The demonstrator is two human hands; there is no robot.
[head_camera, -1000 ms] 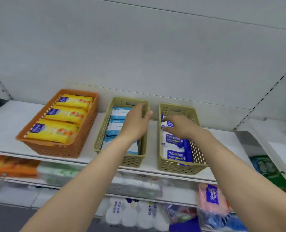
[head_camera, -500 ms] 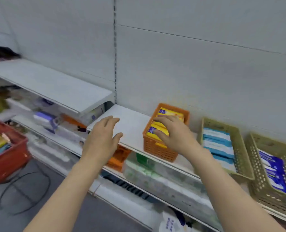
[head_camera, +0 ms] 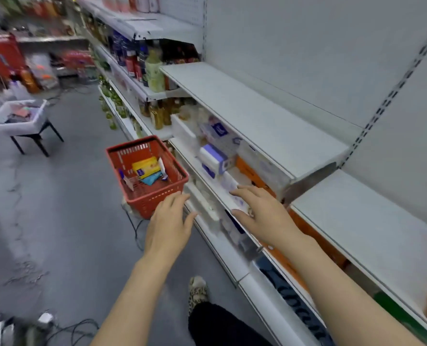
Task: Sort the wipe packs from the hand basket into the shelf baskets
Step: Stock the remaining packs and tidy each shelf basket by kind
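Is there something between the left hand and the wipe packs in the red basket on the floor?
Nothing visible blocks it. The left hand is open above the near rim of the red hand basket, and the yellow pack and teal pack lie uncovered inside. The right hand is off beside the shelf edge.

You have one head-worn view, looking down and leftward along the white metal shelving (head_camera: 257, 116), with the red plastic hand basket (head_camera: 157, 198) near below.

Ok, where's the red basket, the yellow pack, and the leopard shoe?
red basket (head_camera: 157, 201), head view, front wall.
yellow pack (head_camera: 146, 167), head view, middle of its face.
leopard shoe (head_camera: 198, 291), head view, top of the toe.
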